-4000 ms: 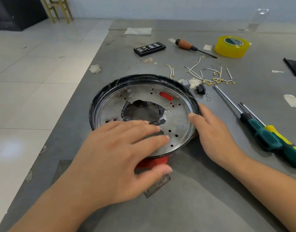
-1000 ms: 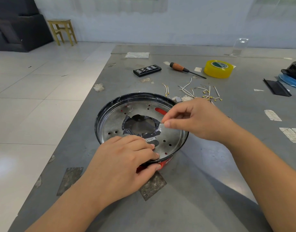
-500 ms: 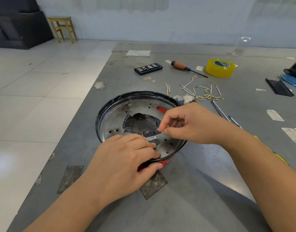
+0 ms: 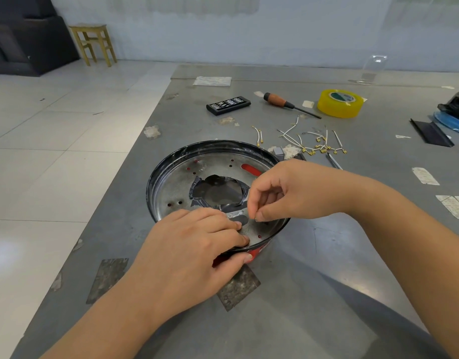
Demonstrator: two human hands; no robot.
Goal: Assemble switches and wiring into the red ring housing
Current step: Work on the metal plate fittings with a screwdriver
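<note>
On the grey metal counter [image 4: 288,307], the left hand [image 4: 187,257] clamps the red ring housing's [image 4: 251,255] near rim steady while the right hand [image 4: 283,193] pinches something too small to identify over its silver perforated plate [image 4: 176,187].

The red housing [image 4: 254,253] sits flat on the grey counter [image 4: 327,294], its black rim and holed metal plate [image 4: 176,187] facing up, with a ragged taped opening at the centre. Loose white wires [image 4: 314,141] with brass ends lie scattered beyond it, to the far right.
</note>
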